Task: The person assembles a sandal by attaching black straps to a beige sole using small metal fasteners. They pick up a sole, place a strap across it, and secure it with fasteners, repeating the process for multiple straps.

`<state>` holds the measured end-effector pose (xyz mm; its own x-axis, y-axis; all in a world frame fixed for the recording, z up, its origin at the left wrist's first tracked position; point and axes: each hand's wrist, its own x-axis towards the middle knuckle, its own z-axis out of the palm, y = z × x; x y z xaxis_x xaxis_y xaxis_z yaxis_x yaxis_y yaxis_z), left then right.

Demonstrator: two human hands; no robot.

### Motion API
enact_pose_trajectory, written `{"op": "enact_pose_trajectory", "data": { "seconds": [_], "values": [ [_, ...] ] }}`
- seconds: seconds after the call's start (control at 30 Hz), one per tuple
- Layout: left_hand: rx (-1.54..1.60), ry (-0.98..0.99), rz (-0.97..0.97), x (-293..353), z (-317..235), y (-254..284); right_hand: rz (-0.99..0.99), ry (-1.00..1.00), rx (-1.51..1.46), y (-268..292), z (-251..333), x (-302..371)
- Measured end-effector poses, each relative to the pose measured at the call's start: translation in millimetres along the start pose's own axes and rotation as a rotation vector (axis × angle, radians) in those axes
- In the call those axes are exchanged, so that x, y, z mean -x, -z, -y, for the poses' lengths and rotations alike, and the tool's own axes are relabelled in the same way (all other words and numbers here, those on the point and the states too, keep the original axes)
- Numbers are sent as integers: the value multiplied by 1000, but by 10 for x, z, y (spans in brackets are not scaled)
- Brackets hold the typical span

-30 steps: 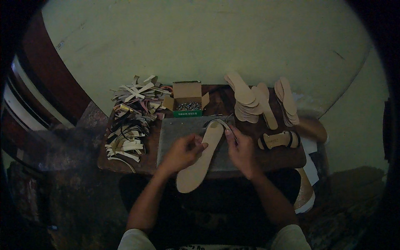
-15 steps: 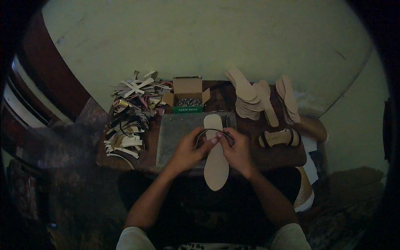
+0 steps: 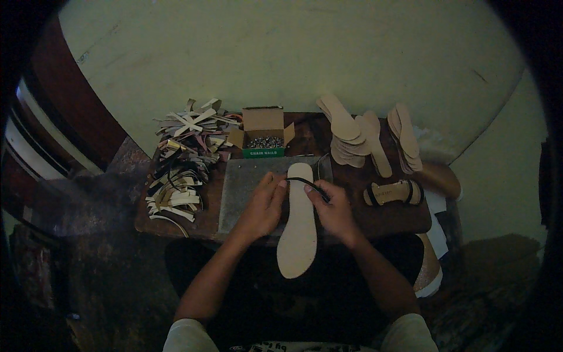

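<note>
Both hands are working one pale tan insole (image 3: 298, 226), which is lying lengthwise, toe end pointing away over the grey work pad (image 3: 246, 193) and heel end overhanging the near edge of the wooden table (image 3: 399, 220) toward the lap. Left hand (image 3: 262, 205) is gripping the insole's left edge near the toe, fingers curled onto it. Right hand (image 3: 333, 208) is gripping the right edge and pinching a thin black strap (image 3: 306, 182) that is arching across the toe end; cannot tell whether the strap is fixed to the insole. Behind the pad, an open cardboard box (image 3: 264, 132) of small metal nails is sitting near the wall. Left of that, a heap of cut straps (image 3: 179, 158), white, gold and dark, is spreading down the table's left side. On the right, a fanned stack of bare insoles (image 3: 352, 135) is lying next to a second, smaller stack of insoles (image 3: 404, 136). Near the right hand but apart from it, a finished sandal (image 3: 393, 192) with black straps is lying sideways on the table. Light is dim; fine detail at the fingertips isn't readable.
</note>
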<state>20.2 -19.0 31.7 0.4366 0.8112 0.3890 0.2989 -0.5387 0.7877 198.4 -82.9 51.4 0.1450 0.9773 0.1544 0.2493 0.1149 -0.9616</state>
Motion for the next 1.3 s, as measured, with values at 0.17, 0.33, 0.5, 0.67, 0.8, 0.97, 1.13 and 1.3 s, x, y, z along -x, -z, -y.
{"op": "enact_pose_trajectory", "data": {
  "seconds": [0.17,0.33,0.5,0.67,0.8,0.97,1.13,1.3],
  "values": [
    [160,83,116,-23,-100,68,33,-61,-32,86,-60,-24],
    [511,398,105,-25,-100,87,106,-87,0,60,48,-8],
    [530,417,59,-47,-113,99,179,-108,70,62,62,5],
    [566,428,53,-64,-138,128,262,-146,70,82,-31,-3],
    [531,414,89,-74,-40,166,286,-108,100,98,2,-8],
    [584,399,109,-70,-48,173,208,-113,14,94,28,-11],
    [604,491,160,-75,-130,225,102,-20,140,94,73,3],
    [706,474,107,-74,-115,154,132,-44,150,127,82,-18]
  ]
}}
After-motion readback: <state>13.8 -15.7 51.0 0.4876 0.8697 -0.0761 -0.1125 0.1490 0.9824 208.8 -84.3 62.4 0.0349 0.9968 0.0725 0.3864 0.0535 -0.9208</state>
